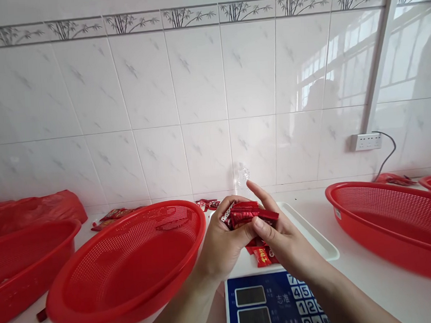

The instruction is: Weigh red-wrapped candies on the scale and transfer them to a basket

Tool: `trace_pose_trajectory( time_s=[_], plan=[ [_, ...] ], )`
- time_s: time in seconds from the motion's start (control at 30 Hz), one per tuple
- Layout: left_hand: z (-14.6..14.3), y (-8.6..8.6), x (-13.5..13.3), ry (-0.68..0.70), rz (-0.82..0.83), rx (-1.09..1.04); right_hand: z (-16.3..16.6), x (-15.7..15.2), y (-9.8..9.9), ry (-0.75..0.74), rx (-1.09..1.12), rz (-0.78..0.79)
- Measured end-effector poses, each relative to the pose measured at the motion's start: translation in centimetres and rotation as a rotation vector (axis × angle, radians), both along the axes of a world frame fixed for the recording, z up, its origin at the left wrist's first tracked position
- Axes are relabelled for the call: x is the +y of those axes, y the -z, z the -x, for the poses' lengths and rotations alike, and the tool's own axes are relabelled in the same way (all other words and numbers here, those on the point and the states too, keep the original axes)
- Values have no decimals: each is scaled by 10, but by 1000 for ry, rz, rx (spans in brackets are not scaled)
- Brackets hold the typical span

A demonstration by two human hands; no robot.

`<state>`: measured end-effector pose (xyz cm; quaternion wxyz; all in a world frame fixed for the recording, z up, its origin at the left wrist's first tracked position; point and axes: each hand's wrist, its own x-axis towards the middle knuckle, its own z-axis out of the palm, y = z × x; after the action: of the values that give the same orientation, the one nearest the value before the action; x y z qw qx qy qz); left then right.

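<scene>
My left hand (222,241) and my right hand (278,235) meet above the white pan (315,236) of a blue electronic scale (271,302). Together they clasp a bundle of red candy packets (250,213). The left fingers curl round the bundle from the left. My right thumb presses on its front and the right forefinger points up behind it. More red candy packets (261,256) lie on the scale pan under my hands.
A large red perforated basket (127,264) sits tilted to the left of the scale, with another red basket (395,228) on the right. A red tub (21,266) and red plastic bag (32,209) are far left. Loose packets (112,215) lie by the tiled wall. A wall socket (365,141) holds a cable.
</scene>
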<state>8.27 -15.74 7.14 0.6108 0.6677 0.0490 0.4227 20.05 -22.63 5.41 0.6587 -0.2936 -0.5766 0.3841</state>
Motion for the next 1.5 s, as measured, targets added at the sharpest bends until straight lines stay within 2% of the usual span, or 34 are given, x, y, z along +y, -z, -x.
trace_pose_trajectory(
  time_s=[0.2, 0.33, 0.47, 0.7, 0.9, 1.2, 1.5],
  plan=[
    [-2, 0, -5, 14, 87, -50, -2, -3, -4, 63, -34, -12],
    [-3, -1, -5, -73, 175, -98, -2, 2, -5, 193, -69, -29],
    [-4, -2, -4, -142, 175, -124, -4, 7, -2, 291, -102, -48],
    [-6, 1, -3, -154, 209, -164, -4, 4, -3, 380, -207, -47],
    [-5, -2, -2, -119, 189, -145, -7, 7, -4, 377, -147, -91],
    [-4, -4, -7, -173, 161, -89, -9, 1, -9, 281, -55, -123],
    [-5, -1, 0, -244, 88, -153, -12, 6, -4, 326, -187, -45]
  ],
)
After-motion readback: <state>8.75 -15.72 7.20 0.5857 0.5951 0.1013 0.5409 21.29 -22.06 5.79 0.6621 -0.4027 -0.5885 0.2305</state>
